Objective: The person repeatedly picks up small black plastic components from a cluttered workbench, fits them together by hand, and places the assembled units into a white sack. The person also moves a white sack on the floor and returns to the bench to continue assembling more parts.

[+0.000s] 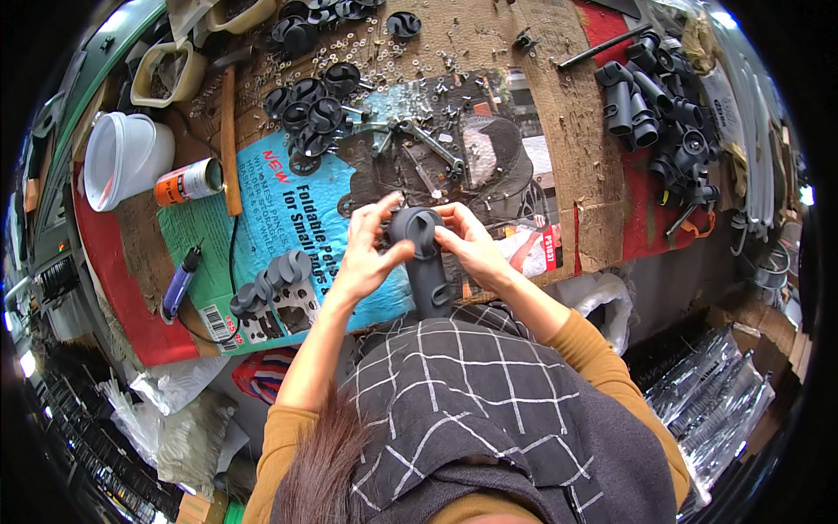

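Close to my body at the table's front edge is a dark grey plastic tube fitting (431, 286) with a round ridged head (415, 229). My right hand (471, 244) has its fingers and thumb closed on the right side of that head. To its left, my left hand (371, 249) has fingers and thumb spread apart beside the head; whether a fingertip touches it I cannot tell. Beyond the hands lie metal wrenches (436, 148) among scattered screws. A cluster of black round knobs (314, 113) sits behind them on the cardboard.
At left are a white tub (144, 144), an orange can (190, 182), a hammer (230, 148), a purple power screwdriver (181, 284) and several grey knobs (281, 272). Grey tube fittings (642, 109) pile up at right. Small washers litter the far cardboard (476, 35).
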`<move>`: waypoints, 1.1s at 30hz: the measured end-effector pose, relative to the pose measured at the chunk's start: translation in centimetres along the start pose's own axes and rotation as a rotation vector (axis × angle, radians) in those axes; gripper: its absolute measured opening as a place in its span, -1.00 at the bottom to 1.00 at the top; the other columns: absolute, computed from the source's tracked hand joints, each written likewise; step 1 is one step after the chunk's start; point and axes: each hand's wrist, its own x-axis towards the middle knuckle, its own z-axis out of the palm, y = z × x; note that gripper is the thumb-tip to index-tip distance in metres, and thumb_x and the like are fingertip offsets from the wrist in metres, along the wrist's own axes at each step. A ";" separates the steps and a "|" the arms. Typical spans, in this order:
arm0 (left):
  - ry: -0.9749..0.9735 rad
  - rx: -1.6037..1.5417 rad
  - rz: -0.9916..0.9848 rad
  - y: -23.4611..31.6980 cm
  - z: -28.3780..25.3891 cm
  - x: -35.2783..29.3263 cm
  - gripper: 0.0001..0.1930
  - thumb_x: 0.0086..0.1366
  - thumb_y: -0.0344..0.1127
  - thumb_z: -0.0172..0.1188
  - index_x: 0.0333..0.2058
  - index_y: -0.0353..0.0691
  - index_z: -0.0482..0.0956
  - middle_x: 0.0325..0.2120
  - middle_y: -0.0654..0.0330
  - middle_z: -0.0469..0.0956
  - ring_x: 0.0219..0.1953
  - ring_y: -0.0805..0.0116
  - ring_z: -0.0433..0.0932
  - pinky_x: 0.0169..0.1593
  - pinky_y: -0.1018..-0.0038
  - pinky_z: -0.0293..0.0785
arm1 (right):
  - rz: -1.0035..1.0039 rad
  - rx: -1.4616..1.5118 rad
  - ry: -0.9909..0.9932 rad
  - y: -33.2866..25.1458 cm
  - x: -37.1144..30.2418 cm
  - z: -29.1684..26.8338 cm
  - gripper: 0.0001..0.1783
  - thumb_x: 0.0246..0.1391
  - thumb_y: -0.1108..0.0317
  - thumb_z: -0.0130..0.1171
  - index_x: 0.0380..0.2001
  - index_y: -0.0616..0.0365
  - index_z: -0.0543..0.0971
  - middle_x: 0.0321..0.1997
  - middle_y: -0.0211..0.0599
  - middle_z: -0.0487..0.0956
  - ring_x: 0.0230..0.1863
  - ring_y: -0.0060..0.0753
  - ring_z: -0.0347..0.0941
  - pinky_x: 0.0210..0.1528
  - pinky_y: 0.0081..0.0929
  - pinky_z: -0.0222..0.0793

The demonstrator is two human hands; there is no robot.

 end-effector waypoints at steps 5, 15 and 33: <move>-0.117 -0.222 0.136 2.4 1.9 -1.0 -0.04 -0.12 -0.11 0.53 0.21 -0.12 0.15 0.08 0.18 0.31 0.14 0.31 0.29 0.20 0.37 0.22 | -0.072 -0.332 0.151 -4.0 -3.2 0.6 -0.79 0.24 0.27 0.01 -0.20 0.20 0.43 -0.33 -0.24 0.51 -0.18 -0.48 0.43 -0.18 -0.47 0.35; -0.094 0.112 0.427 6.1 3.2 -4.0 -0.08 -0.17 -0.30 0.54 0.15 -0.21 0.16 -0.02 0.04 0.31 0.04 0.17 0.34 0.12 0.32 0.28 | -0.514 -0.803 0.102 -7.2 -7.5 2.2 -0.79 0.17 0.31 0.01 -0.46 0.21 0.36 -0.53 -0.03 0.39 -0.43 0.08 0.35 -0.36 -0.10 0.26; 0.437 -0.176 0.389 6.4 4.4 -1.4 -0.11 0.25 0.44 -0.26 -0.04 -0.47 0.39 -0.27 0.05 0.55 -0.19 0.35 0.50 -0.09 0.46 0.38 | -0.381 -0.678 -0.004 -6.7 -8.2 2.2 -0.06 -0.16 0.31 0.27 0.28 0.19 0.03 0.09 0.19 0.38 0.06 0.21 0.39 0.06 -0.10 0.34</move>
